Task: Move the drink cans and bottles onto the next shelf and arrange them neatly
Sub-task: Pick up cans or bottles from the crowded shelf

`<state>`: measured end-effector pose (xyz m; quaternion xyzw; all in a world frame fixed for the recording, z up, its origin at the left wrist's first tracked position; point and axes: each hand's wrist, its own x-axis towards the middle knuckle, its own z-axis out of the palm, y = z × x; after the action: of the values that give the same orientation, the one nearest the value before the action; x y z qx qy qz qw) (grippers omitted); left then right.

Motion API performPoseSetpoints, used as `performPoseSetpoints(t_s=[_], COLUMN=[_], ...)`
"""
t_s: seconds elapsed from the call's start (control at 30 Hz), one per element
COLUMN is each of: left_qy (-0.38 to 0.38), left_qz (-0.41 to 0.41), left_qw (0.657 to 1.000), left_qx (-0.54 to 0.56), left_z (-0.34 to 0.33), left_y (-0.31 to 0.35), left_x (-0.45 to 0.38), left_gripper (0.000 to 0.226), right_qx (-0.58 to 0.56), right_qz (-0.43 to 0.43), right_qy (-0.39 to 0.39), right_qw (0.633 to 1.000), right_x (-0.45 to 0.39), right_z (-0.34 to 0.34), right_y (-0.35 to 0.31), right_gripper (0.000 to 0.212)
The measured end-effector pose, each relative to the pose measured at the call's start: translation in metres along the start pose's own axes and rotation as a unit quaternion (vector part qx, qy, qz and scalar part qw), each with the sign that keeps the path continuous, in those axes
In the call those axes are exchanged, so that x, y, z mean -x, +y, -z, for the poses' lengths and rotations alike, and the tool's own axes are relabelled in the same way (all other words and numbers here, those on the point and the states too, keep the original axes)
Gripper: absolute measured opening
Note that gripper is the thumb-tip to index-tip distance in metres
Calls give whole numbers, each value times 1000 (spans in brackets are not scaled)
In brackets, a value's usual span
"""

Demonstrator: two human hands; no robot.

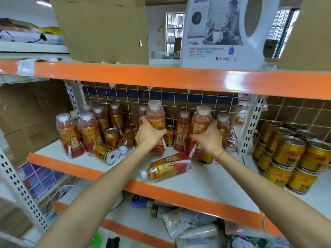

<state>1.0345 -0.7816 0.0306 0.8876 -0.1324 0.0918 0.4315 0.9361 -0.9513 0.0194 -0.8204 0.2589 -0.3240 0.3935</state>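
Observation:
My left hand (148, 134) grips an upright amber drink bottle (155, 115) with a red-and-gold label, mid-shelf. My right hand (209, 138) grips a second such bottle (200, 122) a little to the right. Several more bottles (89, 131) stand at the left and back of the white shelf (206, 178). One bottle (166, 167) lies on its side near the front edge. A gold can (107, 153) lies tipped over at the left, and a small can (170, 133) stands between my hands. Stacked gold cans (286, 154) fill the neighbouring shelf on the right.
An upright perforated post (250, 126) and a wire divider (232, 138) separate the two shelves. An orange beam (179, 79) runs overhead, carrying cardboard boxes (102, 29) and a white detergent jug (223, 33). Loose packets (193, 224) lie on the shelf below.

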Motion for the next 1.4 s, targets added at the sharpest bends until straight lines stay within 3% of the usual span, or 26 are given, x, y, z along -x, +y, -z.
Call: performPoseSetpoints(t_s=[0.4,0.77,1.4], left_qy=[-25,-81,-189], left_qz=[-7,-60,-139], left_qw=[1000,994,969], left_qx=[1,40,76], left_z=[13,8,-69], left_y=[21,34,133], left_x=[63,109,234], left_gripper=[83,77,74], right_qx=[16,36,90], right_qz=[25,-10,-98], right_qy=[2,70,176], right_qw=[1000,997,975], right_x=[55,117,202], right_z=[52,106,262], right_y=[15,20,85], right_gripper=[79,81,73])
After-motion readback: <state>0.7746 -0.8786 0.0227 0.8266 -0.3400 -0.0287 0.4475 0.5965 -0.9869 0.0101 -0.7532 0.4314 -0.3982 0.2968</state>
